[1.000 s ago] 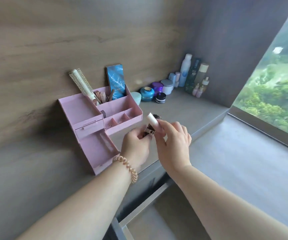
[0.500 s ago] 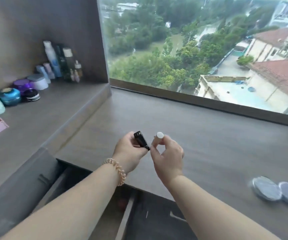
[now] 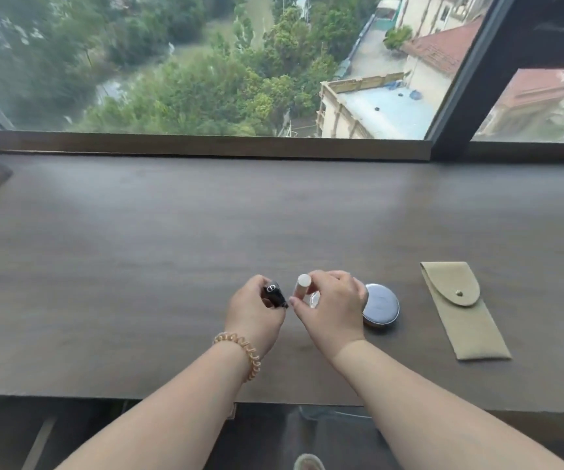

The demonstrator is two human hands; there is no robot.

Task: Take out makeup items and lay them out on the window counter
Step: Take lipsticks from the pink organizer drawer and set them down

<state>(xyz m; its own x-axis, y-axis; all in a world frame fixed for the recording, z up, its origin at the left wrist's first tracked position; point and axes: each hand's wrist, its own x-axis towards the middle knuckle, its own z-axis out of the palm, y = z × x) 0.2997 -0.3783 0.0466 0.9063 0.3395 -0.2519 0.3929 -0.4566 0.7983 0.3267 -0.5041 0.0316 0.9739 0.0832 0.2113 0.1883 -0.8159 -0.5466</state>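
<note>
My left hand (image 3: pixel 255 312) grips a small black makeup tube (image 3: pixel 275 293) just above the dark wooden window counter (image 3: pixel 138 266). Beside it, my right hand (image 3: pixel 329 307) pinches a white tube (image 3: pixel 302 286) held upright, its round end toward me. Both hands hover near the counter's front middle, almost touching each other. A round silver-blue compact (image 3: pixel 382 305) lies on the counter right behind my right hand, partly hidden by it. Whether a second compact lies there I cannot tell.
A beige felt pouch (image 3: pixel 462 308) with a snap flap lies flat on the right. The window sill (image 3: pixel 206 145) and glass bound the far side, with a dark frame post (image 3: pixel 460 96) at right. The counter's front edge (image 3: pixel 104 396) runs below my wrists.
The view has swung right, from the pink organizer and side shelf to the window counter. Both hands carried the black and white tubes along and now hover by the compact.
</note>
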